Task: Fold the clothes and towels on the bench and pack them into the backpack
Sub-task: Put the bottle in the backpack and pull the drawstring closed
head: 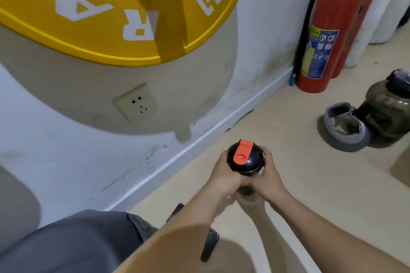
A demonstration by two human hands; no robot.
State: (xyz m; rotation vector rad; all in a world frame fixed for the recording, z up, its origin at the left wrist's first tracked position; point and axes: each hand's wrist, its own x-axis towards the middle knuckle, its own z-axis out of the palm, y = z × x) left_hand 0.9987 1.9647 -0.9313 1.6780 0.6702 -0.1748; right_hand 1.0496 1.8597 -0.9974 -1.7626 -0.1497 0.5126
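Left hand (224,173), right hand (269,175) clasp bottle (245,158) (skirting (177,158) near).

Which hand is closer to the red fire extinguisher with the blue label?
Right. The right hand grips the right side of the bottle, the side toward the fire extinguisher; the left hand grips its left side, farther away.

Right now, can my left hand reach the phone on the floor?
Not yet, probably: the left hand and right hand both grip the bottle. Otherwise the phone lies close, nothing on it.
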